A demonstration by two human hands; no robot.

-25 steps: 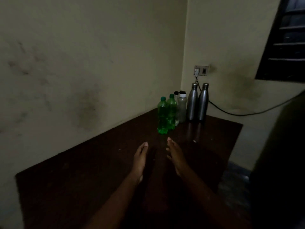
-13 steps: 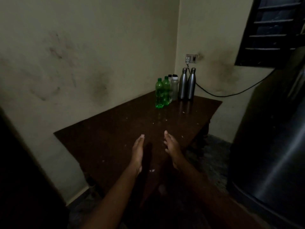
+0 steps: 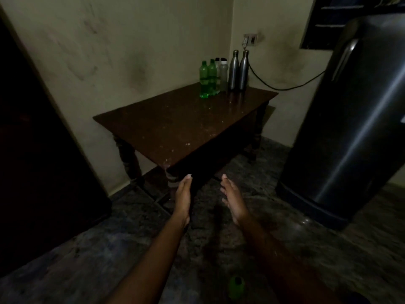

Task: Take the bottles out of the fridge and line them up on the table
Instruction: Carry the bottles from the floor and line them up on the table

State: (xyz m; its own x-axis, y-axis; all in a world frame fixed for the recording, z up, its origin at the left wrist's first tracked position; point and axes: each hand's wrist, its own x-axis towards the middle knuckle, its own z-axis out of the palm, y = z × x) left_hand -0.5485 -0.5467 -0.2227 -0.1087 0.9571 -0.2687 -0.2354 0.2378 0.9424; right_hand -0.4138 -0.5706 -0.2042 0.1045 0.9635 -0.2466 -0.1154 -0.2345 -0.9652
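Note:
Several bottles stand in a row at the far end of the dark wooden table (image 3: 175, 128): two green plastic bottles (image 3: 207, 79), two pale translucent bottles (image 3: 223, 74) and two steel bottles (image 3: 238, 70). The dark fridge (image 3: 350, 128) stands at the right, its door closed. My left hand (image 3: 183, 198) and my right hand (image 3: 233, 198) are held out flat, palms facing each other, over the floor in front of the table's near end. Both hold nothing. A small green object (image 3: 236, 286) lies on the floor below my arms.
A dark door or cabinet (image 3: 32, 150) fills the left side. A wall socket (image 3: 249, 39) sits behind the bottles, with a black cable (image 3: 285, 86) running toward the fridge. A dark window (image 3: 324, 23) is at the top right. The floor (image 3: 109, 249) is mottled grey.
The view has pulled back from the table. My hands, earlier over the tabletop, are now over the floor in front of it. The fridge has come into view at the right.

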